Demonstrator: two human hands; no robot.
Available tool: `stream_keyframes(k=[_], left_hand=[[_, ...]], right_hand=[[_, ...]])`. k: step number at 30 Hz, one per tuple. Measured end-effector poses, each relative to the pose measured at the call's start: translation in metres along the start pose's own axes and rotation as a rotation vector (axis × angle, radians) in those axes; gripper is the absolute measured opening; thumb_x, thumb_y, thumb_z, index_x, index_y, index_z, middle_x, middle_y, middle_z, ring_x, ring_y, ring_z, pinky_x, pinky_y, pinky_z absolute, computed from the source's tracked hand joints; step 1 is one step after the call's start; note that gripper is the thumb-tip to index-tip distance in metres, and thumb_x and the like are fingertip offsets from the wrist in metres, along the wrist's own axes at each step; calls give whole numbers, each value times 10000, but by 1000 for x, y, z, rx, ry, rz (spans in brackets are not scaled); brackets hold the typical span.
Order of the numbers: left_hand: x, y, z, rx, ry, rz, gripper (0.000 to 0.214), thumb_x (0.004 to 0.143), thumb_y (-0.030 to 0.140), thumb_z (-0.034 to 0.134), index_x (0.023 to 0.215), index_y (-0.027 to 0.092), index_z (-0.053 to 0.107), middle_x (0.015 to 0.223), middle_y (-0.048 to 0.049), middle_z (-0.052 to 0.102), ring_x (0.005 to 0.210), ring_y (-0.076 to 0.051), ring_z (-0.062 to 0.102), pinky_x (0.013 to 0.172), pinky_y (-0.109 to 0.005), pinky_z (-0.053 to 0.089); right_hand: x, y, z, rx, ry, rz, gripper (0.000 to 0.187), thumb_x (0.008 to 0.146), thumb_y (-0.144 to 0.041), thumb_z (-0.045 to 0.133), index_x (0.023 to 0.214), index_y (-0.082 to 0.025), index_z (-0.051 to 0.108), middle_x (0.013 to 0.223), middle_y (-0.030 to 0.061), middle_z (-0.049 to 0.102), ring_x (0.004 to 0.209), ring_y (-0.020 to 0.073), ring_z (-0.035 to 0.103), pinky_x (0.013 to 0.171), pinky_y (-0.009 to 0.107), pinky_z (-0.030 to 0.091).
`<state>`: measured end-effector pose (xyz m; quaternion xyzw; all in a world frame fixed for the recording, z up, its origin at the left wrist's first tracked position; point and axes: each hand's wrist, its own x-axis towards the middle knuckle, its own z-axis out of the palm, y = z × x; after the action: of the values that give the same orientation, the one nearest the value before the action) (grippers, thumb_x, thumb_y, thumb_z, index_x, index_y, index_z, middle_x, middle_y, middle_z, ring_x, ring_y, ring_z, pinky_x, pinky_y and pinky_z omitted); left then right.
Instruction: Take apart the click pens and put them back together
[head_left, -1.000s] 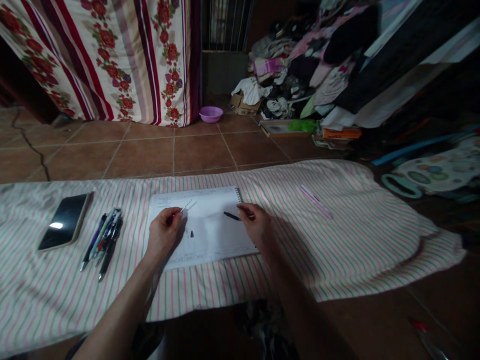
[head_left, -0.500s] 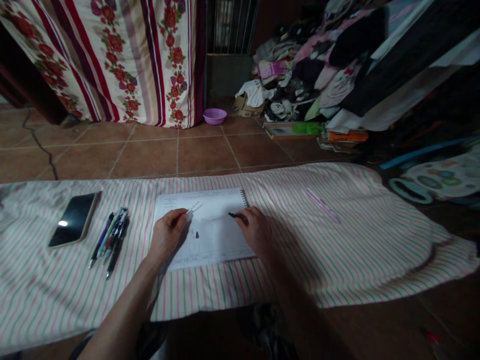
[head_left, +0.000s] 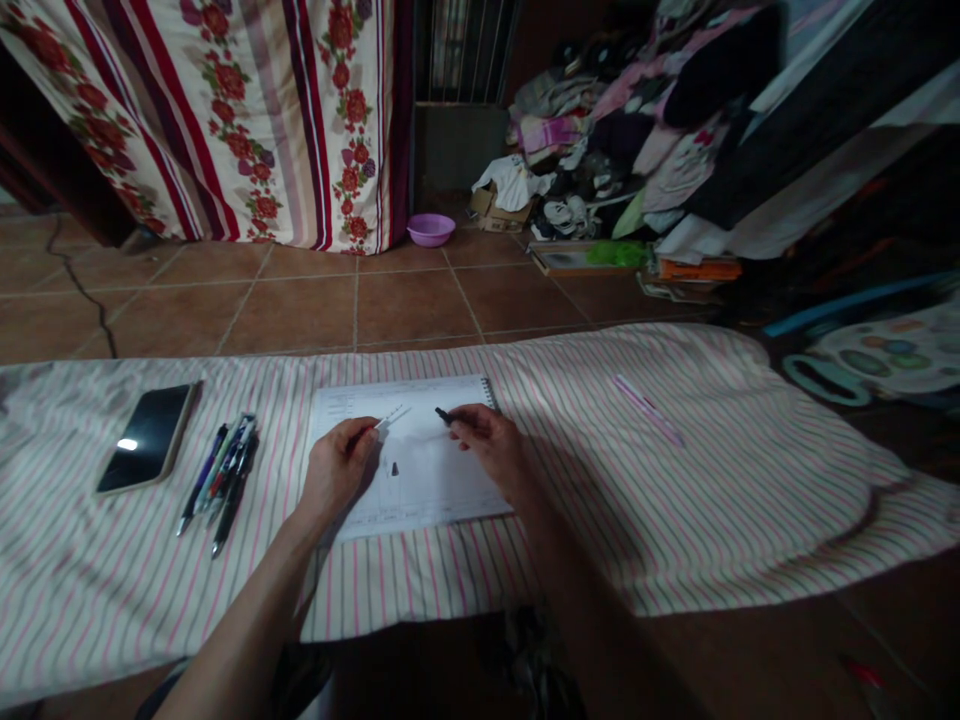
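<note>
Above an open spiral notebook (head_left: 427, 500), my left hand (head_left: 339, 465) pinches a thin whitish stick (head_left: 388, 416) with small marks along it, perhaps a pen's inner part. It points up and to the right. Opposite it, my right hand (head_left: 491, 445) grips a short black piece (head_left: 444, 414), which looks like part of a pen; its far end is hidden in the fingers. The stick and the black piece are apart. On the page between my hands rests a small dark cone-shaped piece (head_left: 394, 468), like a pen tip.
Left of the notebook lie several pens (head_left: 225, 470) in a bunch and a phone (head_left: 150, 440). A pink-and-white pen (head_left: 649, 410) lies to the right on the striped cloth (head_left: 735, 500). Beyond, a purple basin (head_left: 431, 230) and heaped clothes (head_left: 600, 140) are on the tiled floor.
My right hand has moved left with the black piece, closer to the stick. My left hand has barely moved and keeps its pinch.
</note>
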<state>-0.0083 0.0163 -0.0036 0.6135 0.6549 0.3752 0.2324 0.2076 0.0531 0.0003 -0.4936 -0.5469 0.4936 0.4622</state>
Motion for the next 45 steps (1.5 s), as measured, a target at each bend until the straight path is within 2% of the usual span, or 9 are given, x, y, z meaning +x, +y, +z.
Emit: stream_keyframes(k=[5,9,13,16,22,27,34,38,45], left_hand=[[0,1,1,5,8,27,306,812,396,473,945,193,660,916,-63,694,844,-205,631,762,-322,476],[0,2,1,15,8,40,307,814,397,471,942,188,657,910,-67,692,833,-204,630,760,-324,476],[-1,3,1,32,7,29,309,809,401,464,934,195,658,905,-65,692,830,-209,628,759,-327,477],[-1,3,1,39,15,22,311,807,406,462,936,198,655,905,-63,690,836,-211,624,763,-326,475],[-2,4,1,73,23,33,316,806,411,460,931,202,660,901,-65,692,836,-216,623,756,-324,471],[-3,6,1,75,19,33,318,803,412,460,928,198,660,902,-67,691,827,-215,622,757,-327,472],[-3,6,1,72,17,32,318,805,411,458,930,196,656,900,-64,690,826,-212,622,756,-322,472],[-3,3,2,62,17,45,319,809,415,456,928,195,655,902,-66,690,833,-215,625,766,-328,473],[-3,5,1,64,22,45,300,809,408,468,917,202,659,894,-59,692,828,-209,630,747,-312,475]], right_hand=[[-3,-8,3,67,-17,44,206,670,-278,607,841,-182,668,685,-5,649,603,107,555,619,249,453],[-4,-10,8,134,-24,51,191,674,-273,617,833,-183,674,768,10,678,703,128,593,697,264,458],[-5,-10,15,168,-6,7,252,670,-263,630,911,-194,657,886,30,678,825,152,613,776,284,462],[-5,-9,19,159,18,-38,317,668,-249,634,982,-208,621,895,24,654,805,140,607,753,270,472],[-5,-9,24,-80,54,-179,199,697,-223,587,894,-208,613,723,0,612,667,127,581,645,247,478],[-6,-11,25,-252,79,-287,166,722,-196,566,877,-222,619,746,5,609,659,125,581,626,245,475],[-8,-11,27,-315,24,-385,196,743,-159,549,878,-246,662,847,22,608,662,116,565,646,246,484],[-6,-8,27,-243,43,-332,221,739,-180,545,905,-252,671,864,22,622,709,126,581,667,253,495],[-1,-8,26,170,62,-6,303,683,-245,594,980,-207,641,883,40,678,768,155,636,657,269,511]])
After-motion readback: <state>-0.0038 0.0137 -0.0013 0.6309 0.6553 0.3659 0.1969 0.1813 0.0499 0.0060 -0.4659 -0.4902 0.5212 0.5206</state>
